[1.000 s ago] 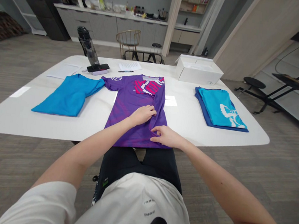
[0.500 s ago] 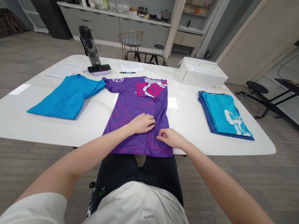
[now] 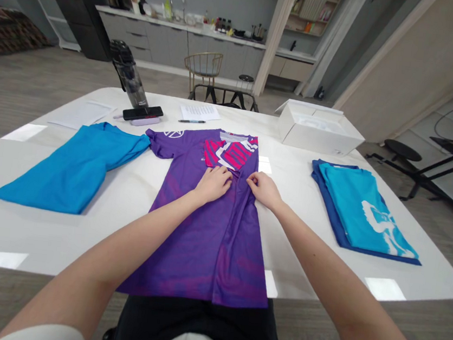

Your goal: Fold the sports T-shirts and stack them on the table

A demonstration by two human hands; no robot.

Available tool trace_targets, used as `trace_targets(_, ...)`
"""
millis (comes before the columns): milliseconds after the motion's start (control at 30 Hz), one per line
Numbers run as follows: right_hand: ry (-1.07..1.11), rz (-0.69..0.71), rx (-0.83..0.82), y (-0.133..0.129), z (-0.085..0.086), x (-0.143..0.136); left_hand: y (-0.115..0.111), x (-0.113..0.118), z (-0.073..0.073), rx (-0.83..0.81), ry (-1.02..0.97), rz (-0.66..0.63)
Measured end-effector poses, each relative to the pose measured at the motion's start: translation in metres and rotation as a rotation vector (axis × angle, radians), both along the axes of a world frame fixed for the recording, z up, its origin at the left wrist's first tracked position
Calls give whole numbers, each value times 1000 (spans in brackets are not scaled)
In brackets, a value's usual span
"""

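Note:
A purple T-shirt (image 3: pixel 187 231) lies before me, its right side folded inward so that a pink-and-white patterned sleeve (image 3: pixel 232 153) rests across the chest. Just below that sleeve, my left hand (image 3: pixel 214 184) rests on the cloth with its fingers curled closed on a small ruck of fabric. My right hand (image 3: pixel 264 189) pinches the shirt's folded right edge between thumb and fingertips. To the left lies a partly folded blue T-shirt (image 3: pixel 71 168). A stack of folded shirts (image 3: pixel 363 207), light blue with a white print over dark blue, sits at the right.
On the white table (image 3: pixel 297 271), a handheld vacuum cleaner (image 3: pixel 132 85) stands at the back left beside paper sheets (image 3: pixel 80 114). A pen (image 3: pixel 192 121) lies by a printed page (image 3: pixel 199 112). An open white box (image 3: pixel 319 130) is at the back right. Chairs stand beyond.
Both hands have moved up the purple T-shirt, away from its hem toward the patterned sleeve. The camera view has shifted, so the table fills more of the picture.

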State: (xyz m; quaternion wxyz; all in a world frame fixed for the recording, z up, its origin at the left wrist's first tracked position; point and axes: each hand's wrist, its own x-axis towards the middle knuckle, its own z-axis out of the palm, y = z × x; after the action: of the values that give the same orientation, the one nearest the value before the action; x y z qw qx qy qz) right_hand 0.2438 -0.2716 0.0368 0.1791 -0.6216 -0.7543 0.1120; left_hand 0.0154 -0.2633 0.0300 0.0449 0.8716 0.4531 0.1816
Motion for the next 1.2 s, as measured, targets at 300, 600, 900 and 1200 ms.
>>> trace_targets(300,2,-174,93,143,-6,27,130,4,8,-40,-83,417)
trace_targets(600,-123,-171,-88,232,-19,45,172,-8,-12,-88,28,437)
trace_targets(900,-181,-54,-8,241,-22,46,171,-10,-13,-112,-12,464)
trace_targets(1200,54,-291,178,251,-22,32,181,-21,13,-37,-93,480)
